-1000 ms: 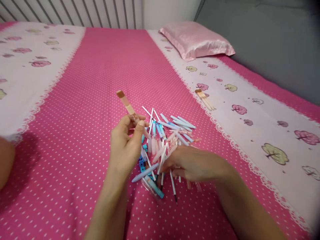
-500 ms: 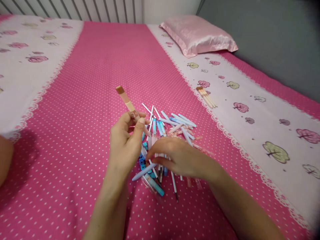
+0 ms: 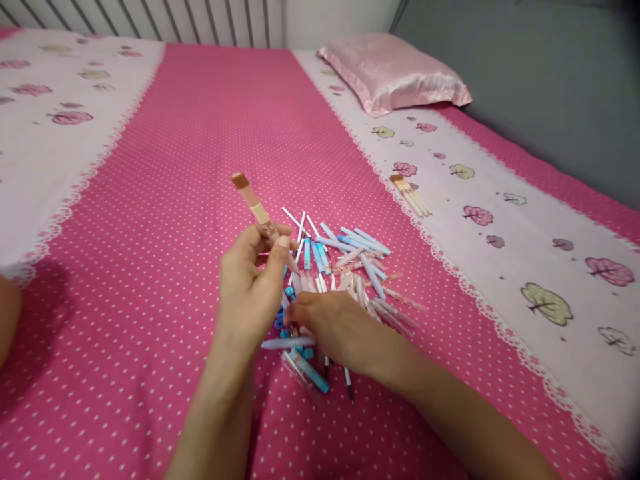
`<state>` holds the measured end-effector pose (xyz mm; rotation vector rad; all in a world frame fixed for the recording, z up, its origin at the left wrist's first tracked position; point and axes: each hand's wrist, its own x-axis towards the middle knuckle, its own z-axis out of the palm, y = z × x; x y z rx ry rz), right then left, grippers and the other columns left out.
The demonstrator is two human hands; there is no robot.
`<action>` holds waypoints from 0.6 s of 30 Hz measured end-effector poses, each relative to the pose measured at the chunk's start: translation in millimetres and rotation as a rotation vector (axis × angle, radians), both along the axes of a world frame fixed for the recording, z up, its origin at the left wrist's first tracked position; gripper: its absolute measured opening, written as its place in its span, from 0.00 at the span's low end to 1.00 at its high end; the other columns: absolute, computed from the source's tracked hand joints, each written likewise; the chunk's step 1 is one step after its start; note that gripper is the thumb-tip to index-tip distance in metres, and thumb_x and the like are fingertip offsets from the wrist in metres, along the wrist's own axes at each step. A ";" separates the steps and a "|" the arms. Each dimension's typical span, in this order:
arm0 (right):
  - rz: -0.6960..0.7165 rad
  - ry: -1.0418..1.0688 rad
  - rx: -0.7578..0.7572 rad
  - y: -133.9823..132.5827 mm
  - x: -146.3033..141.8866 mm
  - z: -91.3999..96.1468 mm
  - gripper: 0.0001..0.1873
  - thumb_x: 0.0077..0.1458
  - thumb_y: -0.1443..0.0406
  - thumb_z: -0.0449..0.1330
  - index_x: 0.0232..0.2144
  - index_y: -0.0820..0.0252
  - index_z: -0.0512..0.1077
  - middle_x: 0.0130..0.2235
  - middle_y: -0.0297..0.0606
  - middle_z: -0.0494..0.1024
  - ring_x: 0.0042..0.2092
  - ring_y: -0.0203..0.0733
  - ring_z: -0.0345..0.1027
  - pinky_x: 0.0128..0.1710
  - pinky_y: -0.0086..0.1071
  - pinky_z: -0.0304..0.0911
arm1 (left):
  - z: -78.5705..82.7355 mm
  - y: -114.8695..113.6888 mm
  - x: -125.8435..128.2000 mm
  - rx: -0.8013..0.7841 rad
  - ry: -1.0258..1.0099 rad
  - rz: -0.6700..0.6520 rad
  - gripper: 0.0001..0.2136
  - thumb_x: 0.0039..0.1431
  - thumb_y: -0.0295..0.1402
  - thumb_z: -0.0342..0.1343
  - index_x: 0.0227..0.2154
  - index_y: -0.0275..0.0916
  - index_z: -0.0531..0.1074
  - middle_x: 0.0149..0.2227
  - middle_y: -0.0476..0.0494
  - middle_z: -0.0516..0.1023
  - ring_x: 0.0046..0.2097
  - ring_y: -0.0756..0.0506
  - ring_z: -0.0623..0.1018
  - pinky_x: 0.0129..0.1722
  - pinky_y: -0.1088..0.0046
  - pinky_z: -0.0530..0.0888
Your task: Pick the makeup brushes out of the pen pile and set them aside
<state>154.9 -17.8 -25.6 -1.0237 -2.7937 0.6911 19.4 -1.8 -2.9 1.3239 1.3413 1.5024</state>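
Observation:
My left hand (image 3: 249, 293) is raised over the pink dotted bedspread (image 3: 165, 200), pinching the lower end of a slim beige and brown tube (image 3: 251, 202) that points up and to the left. Right beside it lies a heap of thin blue, pink and white tubes and sticks (image 3: 345, 263). My right hand (image 3: 340, 330) rests low on the near side of that heap with its fingers curled down among the pieces; what they grip is hidden. A pale lilac stick (image 3: 286, 343) lies just under its fingertips.
A small bundle of beige sticks (image 3: 411, 195) lies apart on the white patterned strip to the right. A pink satin pillow (image 3: 395, 73) sits at the far right, against a grey headboard (image 3: 540, 80). At the left edge part of a limb (image 3: 7, 320) shows.
My right hand has slid left across the heap, from its right side to its near-left part, close under my left hand. The left hand and its tube have stayed put.

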 end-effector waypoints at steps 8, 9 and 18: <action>0.052 -0.031 0.037 -2.5 -4.8 -6.7 0.11 0.59 0.70 0.54 0.28 0.60 0.73 0.31 0.35 0.73 0.28 0.35 0.63 0.25 0.29 0.52 | -0.4 -0.2 -0.9 0.002 0.009 0.000 0.05 0.56 0.31 0.56 0.35 0.38 0.71 0.32 0.49 0.74 0.36 0.48 0.76 0.35 0.73 0.72; 0.056 -0.015 0.038 -2.3 -4.3 -7.2 0.10 0.59 0.70 0.54 0.27 0.60 0.73 0.31 0.35 0.73 0.29 0.35 0.64 0.26 0.29 0.53 | -0.7 -0.1 -1.3 0.004 0.020 -0.001 0.05 0.56 0.32 0.56 0.35 0.38 0.72 0.32 0.49 0.74 0.36 0.48 0.75 0.35 0.73 0.71; 0.006 0.337 -0.132 13.8 20.2 30.6 0.04 0.55 0.72 0.59 0.34 0.63 0.73 0.35 0.35 0.77 0.38 0.35 0.69 0.41 0.28 0.60 | -1.7 -0.7 -2.2 -0.018 0.063 -0.015 0.06 0.57 0.34 0.56 0.35 0.39 0.72 0.33 0.48 0.75 0.36 0.48 0.75 0.35 0.72 0.70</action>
